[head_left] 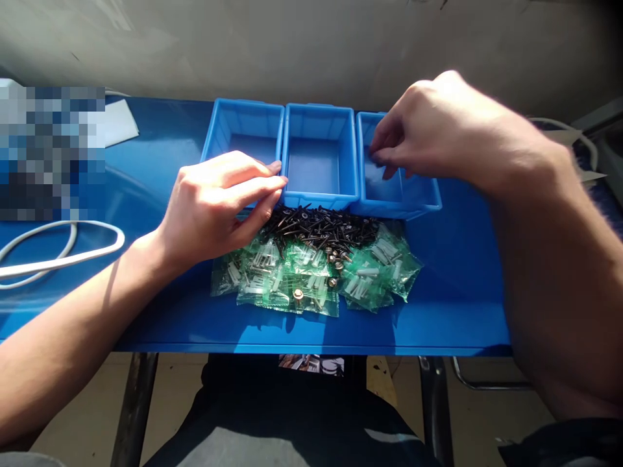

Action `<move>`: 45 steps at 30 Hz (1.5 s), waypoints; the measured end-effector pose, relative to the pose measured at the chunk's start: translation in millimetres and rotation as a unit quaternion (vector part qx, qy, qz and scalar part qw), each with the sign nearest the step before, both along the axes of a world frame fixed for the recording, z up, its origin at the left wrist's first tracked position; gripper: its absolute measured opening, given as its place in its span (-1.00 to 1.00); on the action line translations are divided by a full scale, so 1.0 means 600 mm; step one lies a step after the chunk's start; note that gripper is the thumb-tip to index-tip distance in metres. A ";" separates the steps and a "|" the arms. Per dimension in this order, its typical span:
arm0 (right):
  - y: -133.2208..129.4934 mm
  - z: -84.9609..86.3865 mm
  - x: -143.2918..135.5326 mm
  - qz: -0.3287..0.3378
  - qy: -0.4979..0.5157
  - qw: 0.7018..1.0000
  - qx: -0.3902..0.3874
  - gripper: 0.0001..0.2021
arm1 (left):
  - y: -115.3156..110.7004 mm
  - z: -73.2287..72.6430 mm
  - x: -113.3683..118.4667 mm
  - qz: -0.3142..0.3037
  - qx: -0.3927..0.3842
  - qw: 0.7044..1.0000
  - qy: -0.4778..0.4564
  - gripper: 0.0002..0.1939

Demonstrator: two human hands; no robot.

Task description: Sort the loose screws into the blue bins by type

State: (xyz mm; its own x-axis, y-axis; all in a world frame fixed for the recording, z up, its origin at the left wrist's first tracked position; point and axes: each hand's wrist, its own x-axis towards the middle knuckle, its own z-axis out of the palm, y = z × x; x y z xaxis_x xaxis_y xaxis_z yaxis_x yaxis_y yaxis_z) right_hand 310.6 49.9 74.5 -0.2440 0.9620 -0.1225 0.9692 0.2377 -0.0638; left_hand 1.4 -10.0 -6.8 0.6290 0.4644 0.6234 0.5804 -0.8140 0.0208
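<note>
My right hand point(413, 130) is over the right blue bin point(428, 201), its thumb and fingers pinched together. Something small and dark shows at the fingertips, too blurred to name. My left hand point(219, 201) has its fingers loosely stretched, tips at the rim between the left blue bin point(243, 106) and the middle blue bin point(321, 198); no object shows in it. Below that hand lies a heap of black screws point(321, 224). In front of the heap are green-clear plastic packets point(265, 285) of white wall plugs and several hex-head screws point(298, 295).
The three bins stand side by side on a blue table point(452, 279) against a grey wall point(311, 52). A white cable point(63, 263) loops at the left, with white paper point(117, 123) behind it. The table's front edge runs above my lap.
</note>
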 end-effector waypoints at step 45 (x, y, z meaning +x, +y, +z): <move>-0.151 -0.079 -0.036 0.264 0.186 0.929 0.180 -0.59 | -0.020 0.029 0.004 -0.024 0.118 0.993 0.019 -0.79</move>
State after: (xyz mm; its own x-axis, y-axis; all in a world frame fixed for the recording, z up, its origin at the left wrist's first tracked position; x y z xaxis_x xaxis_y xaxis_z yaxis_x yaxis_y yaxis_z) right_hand 289.3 -40.6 27.1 -0.6544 0.6589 0.3709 0.6382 0.7444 -0.1964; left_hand 3.6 -22.2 10.8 0.6719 0.2762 0.6872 0.5368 -0.8209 -0.1949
